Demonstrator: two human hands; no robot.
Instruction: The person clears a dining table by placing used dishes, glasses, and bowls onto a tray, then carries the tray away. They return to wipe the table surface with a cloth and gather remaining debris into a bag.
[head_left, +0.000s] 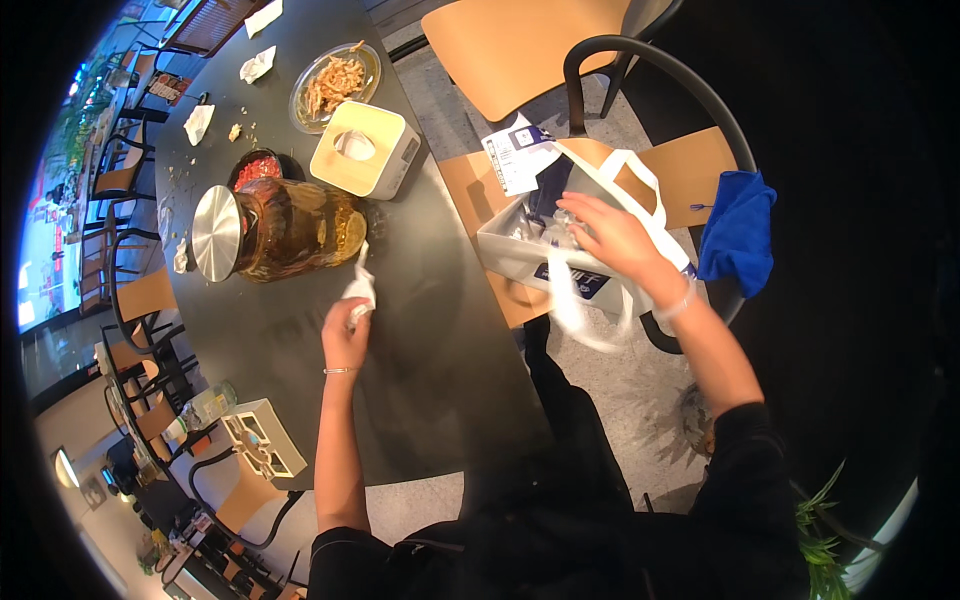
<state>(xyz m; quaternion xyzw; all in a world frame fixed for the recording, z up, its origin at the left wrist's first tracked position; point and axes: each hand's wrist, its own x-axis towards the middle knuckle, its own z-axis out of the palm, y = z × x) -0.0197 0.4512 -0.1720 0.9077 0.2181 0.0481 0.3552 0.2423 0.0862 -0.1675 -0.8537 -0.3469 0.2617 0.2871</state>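
Note:
My left hand (347, 335) is shut on a crumpled white tissue (363, 286) just above the dark table (435, 375). Beyond the tissue, a large glass jar (304, 229) with a metal lid lies on its side, holding brown liquid and sliced pieces. My right hand (619, 236) reaches over a white carrier bag (517, 255) on a chair. Its fingers are extended and apart at the bag's opening, with no held thing visible. Clear plastic-wrapped items (531, 225) show inside the bag; the fingertips partly hide them. A printed paper slip (511, 161) sticks up at the bag's far corner.
A tissue box (382, 176) with a wooden top sits beside a clear plate of fried food (335, 86). Behind the jar is a bowl of red food (257, 169). Used tissues (199, 124) and crumbs litter the far side. A blue cloth (739, 232) hangs on the chair's armrest.

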